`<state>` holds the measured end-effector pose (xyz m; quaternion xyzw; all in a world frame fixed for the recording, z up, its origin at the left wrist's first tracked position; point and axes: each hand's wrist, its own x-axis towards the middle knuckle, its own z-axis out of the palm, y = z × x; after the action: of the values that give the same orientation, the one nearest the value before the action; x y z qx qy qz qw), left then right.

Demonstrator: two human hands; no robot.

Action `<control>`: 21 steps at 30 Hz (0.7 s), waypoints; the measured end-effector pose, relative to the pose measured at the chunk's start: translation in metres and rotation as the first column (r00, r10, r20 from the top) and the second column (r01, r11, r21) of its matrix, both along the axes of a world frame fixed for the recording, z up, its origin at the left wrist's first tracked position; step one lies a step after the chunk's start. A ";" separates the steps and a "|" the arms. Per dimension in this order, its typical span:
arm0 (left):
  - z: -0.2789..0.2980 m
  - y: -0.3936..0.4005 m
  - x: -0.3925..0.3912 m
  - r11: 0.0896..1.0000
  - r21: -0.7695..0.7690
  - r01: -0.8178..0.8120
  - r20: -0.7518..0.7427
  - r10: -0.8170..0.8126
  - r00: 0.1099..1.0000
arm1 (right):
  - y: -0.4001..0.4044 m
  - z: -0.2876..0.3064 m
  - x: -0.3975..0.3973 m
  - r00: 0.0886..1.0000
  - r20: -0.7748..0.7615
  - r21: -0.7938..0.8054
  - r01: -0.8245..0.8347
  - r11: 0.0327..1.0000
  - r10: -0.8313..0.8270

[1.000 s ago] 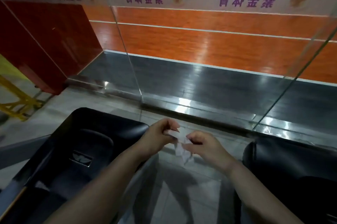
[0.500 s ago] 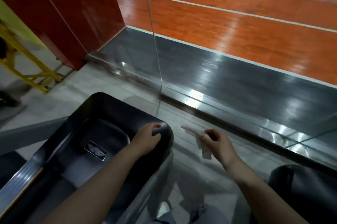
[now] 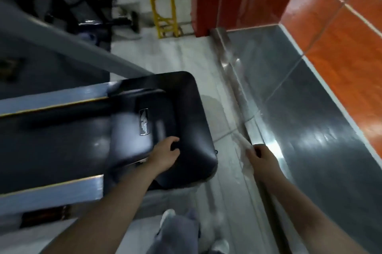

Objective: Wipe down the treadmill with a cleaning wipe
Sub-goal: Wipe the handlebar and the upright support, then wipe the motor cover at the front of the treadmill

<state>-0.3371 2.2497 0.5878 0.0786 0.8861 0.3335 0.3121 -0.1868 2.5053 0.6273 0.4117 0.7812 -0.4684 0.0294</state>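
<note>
Since half a second ago the view is swinging left and down, so the glass wall and wooden court are sliding off to the right and the treadmill's black motor cover [image 3: 165, 121] is now lying straight ahead of the left hand [image 3: 164, 153], with the belt [image 3: 51, 150] stretching away to that hand's left. The left hand is staying on the cover but is shifting from its far corner to the near, glossy top, just below the small badge [image 3: 144, 121].

The step in hand appears to be bringing the wipe over to start on the cover. To do it well, the person is probably best off spreading the wipe flat under the palm first (it is bunched at present) and working in overlapping strokes from the badge outward, keeping the left hand as a brace.

The left hand is resting on the cover with its fingers loosely curved and spread, gripping nothing. The right hand [image 3: 261, 159] is hanging off to the right, well apart from the cover, over the pale floor [image 3: 177, 57] beside the metal sill [image 3: 233, 80]; its fingers are curling round the white cleaning wipe [image 3: 244, 150], which is trailing out above and below the fist and not yet touching the treadmill
</note>
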 end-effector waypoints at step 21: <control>-0.057 -0.069 0.003 0.549 -0.253 -0.796 -0.149 0.791 0.593 | -0.058 -0.109 -0.291 0.359 0.079 -0.110 -0.924 0.366 0.930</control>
<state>-0.3339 2.1806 0.5306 -0.3737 0.8675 0.3025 0.1280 -0.4777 2.4473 0.5185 -0.0708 0.8626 -0.3613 0.3471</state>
